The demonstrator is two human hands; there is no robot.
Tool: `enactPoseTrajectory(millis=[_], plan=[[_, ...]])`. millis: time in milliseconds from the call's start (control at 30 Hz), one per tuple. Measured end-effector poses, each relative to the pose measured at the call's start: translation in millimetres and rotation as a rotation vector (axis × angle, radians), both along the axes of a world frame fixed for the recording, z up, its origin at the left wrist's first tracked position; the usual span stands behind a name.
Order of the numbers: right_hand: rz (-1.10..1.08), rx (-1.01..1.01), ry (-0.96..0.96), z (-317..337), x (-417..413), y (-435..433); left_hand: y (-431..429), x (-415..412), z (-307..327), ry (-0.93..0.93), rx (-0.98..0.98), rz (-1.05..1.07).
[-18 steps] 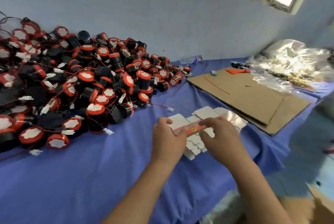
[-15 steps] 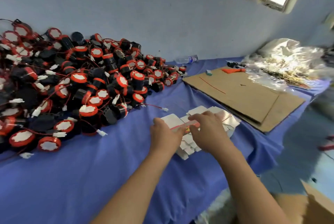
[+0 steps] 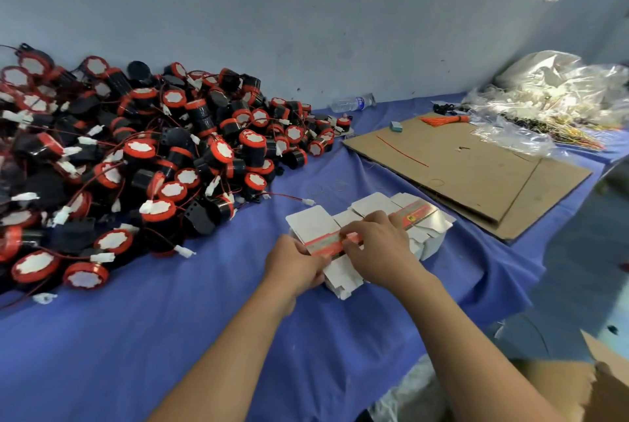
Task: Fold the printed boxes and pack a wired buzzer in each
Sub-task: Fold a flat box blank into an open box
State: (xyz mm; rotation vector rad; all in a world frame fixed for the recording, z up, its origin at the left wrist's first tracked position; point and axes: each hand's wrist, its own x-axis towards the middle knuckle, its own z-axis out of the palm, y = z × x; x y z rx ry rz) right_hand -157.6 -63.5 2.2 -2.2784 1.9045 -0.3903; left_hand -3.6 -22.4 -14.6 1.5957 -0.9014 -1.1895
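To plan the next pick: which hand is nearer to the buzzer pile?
Left. The left hand grips the box on the side toward the buzzer pile, which lies to its left. The right hand holds the box's far side, farther from the pile.

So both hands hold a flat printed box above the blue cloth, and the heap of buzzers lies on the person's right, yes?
Not quite. The head view shows the heap of buzzers on the person's left. The left hand and right hand do hold the flat printed box above the blue cloth.
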Motion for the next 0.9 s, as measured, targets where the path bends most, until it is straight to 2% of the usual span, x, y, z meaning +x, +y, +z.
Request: enactPoseTrajectory(millis=[200,300,467,567,667,767,833,900], plan=[[-0.037,-0.046,-0.195,5,-5,3,13,14,20,0.165,-0.019,-0.015],[-0.009,-0.055,-0.352,11,-4,6,25,23,32,0.171,-0.059,-0.063],[0.100,-0.115,-0.540,29,17,23,52,41,48,0.036,-0.234,-0.019],[0.143,-0.117,-0.630,43,40,42,68,57,52,-0.220,-0.356,0.093],[0.203,-0.043,-0.758,54,69,64,90,80,61,-0.501,-0.471,0.138],[0.316,0.122,-1.033,62,103,89,120,105,72,-0.653,-0.523,0.142],[0.385,0.310,-1.187,64,126,108,141,119,78,-0.645,-0.494,0.103],[0.460,0.505,-1.255,64,154,127,162,131,80,-0.530,-0.485,0.055]])
